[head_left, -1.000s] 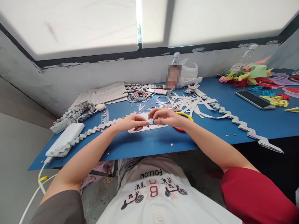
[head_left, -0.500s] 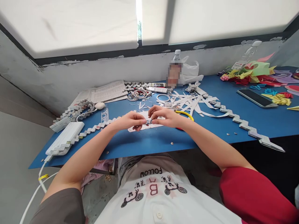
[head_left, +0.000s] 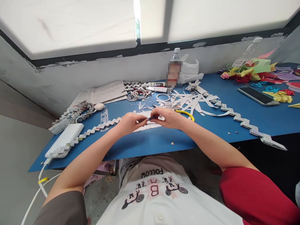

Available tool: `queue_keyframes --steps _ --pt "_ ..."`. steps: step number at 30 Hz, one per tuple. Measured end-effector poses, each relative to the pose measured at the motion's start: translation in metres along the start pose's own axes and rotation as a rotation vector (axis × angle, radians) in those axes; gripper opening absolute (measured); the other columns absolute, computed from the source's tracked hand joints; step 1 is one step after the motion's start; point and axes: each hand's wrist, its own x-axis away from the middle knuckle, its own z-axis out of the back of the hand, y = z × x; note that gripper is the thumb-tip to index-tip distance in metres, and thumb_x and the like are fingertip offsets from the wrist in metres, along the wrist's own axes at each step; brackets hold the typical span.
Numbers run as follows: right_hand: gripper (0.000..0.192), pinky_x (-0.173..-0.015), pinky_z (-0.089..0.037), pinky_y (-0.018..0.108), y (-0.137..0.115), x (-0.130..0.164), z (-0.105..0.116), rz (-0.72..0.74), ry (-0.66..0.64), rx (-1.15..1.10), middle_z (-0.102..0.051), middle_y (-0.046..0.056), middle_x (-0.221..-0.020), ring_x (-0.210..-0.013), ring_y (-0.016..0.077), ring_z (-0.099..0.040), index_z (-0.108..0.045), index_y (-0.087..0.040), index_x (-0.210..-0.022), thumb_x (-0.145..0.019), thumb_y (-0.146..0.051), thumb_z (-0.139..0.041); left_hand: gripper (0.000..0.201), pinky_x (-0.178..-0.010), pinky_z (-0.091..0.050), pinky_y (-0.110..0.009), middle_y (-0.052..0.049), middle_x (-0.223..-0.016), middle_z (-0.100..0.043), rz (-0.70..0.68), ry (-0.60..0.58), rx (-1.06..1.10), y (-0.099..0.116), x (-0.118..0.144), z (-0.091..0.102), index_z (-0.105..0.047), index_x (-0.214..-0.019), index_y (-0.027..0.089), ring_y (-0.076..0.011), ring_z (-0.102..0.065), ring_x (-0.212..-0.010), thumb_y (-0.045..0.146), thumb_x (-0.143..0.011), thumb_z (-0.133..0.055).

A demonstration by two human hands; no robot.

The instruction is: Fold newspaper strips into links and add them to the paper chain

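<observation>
In the middle of the blue table, my left hand [head_left: 131, 122] and my right hand [head_left: 169, 118] meet with fingertips closed on a small folded paper piece [head_left: 149, 119]. The fingers cover most of it. A zigzag chain of folded newspaper [head_left: 99, 127] runs from the left toward my left hand; whether it joins the piece is hidden. Beneath the hands lies a printed paper sheet [head_left: 152, 126]. Scissors with a yellow handle [head_left: 188, 113] rest just beyond my right hand, partly covered by it.
Loose paper strips [head_left: 191, 103] are heaped behind my right hand. Another folded chain [head_left: 247, 123] stretches right, near a phone [head_left: 256, 95]. A white power bank [head_left: 64, 140] sits at left, newspapers [head_left: 109, 91] at the back. A bottle [head_left: 176, 56] stands by the wall.
Both hands remain together around the paper piece. My left fingers have curled in more and the wrist has rolled slightly; my right fingertips have lowered onto the piece.
</observation>
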Motion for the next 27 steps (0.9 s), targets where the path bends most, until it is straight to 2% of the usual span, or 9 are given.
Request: queue_keyframes --steps 3,7,13,17,21,27 --pt "0.027 -0.068 -0.048 0.03 -0.0027 -0.0003 -0.0006 -0.064 0.091 -0.071 -0.069 0.006 -0.091 -0.074 0.018 -0.063 -0.059 -0.021 -0.108 -0.085 -0.036 -0.062 0.023 -0.054 -0.036 -0.023 -0.003 -0.064 -0.07 -0.068 0.112 -0.106 -0.0013 0.0008 -0.0001 -0.074 -0.08 0.023 -0.0116 -0.053 -0.05 0.037 -0.085 -0.056" --pt "0.022 -0.062 -0.044 0.03 -0.0001 -0.0008 -0.0028 -0.03 0.142 -0.022 -0.068 0.004 -0.072 -0.064 0.0174 -0.06 -0.065 -0.021 -0.087 -0.088 -0.042 -0.059 0.024 -0.053 -0.033 -0.024 -0.003 -0.056 -0.065 -0.096 0.162 -0.182 -0.0032 0.001 -0.0014 -0.074 -0.079 0.024 -0.012 -0.049 -0.047 0.04 -0.084 -0.057" --pt "0.031 -0.056 -0.04 0.028 0.0062 0.0 -0.0076 0.005 0.159 0.038 -0.062 0.002 -0.059 -0.054 0.0161 -0.055 -0.061 -0.022 -0.079 -0.093 -0.046 -0.049 0.027 -0.053 -0.032 -0.025 -0.001 -0.053 -0.062 -0.095 0.194 -0.163 -0.0022 0.001 -0.003 -0.074 -0.078 0.025 -0.012 -0.046 -0.046 0.041 -0.086 -0.054" --pt "0.03 -0.057 -0.041 0.029 0.0045 0.0007 -0.0072 -0.008 0.185 0.033 -0.064 0.003 -0.062 -0.057 0.0167 -0.057 -0.063 -0.022 -0.08 -0.092 -0.047 -0.05 0.026 -0.055 -0.035 -0.025 -0.003 -0.061 -0.068 -0.058 0.231 -0.106 -0.0019 0.0012 -0.0028 -0.074 -0.081 0.025 -0.0131 -0.051 -0.049 0.044 -0.085 -0.057" --pt "0.026 -0.062 -0.044 0.03 0.0007 0.0008 -0.0057 -0.008 0.246 -0.003 -0.069 0.005 -0.072 -0.064 0.0183 -0.062 -0.066 -0.022 -0.087 -0.087 -0.047 -0.059 0.024 -0.057 -0.036 -0.025 -0.003 -0.062 -0.069 -0.04 0.271 -0.084 -0.003 0.0018 -0.0023 -0.074 -0.08 0.024 -0.0142 -0.055 -0.05 0.043 -0.083 -0.061" --pt "0.023 -0.058 -0.044 0.029 -0.0021 0.0007 -0.0042 0.015 0.231 0.023 -0.067 0.003 -0.066 -0.059 0.017 -0.061 -0.066 -0.022 -0.083 -0.09 -0.041 -0.055 0.024 -0.056 -0.037 -0.025 -0.003 -0.062 -0.071 -0.061 0.251 -0.145 -0.0032 0.0011 -0.0018 -0.074 -0.082 0.024 -0.0141 -0.057 -0.05 0.041 -0.086 -0.058"
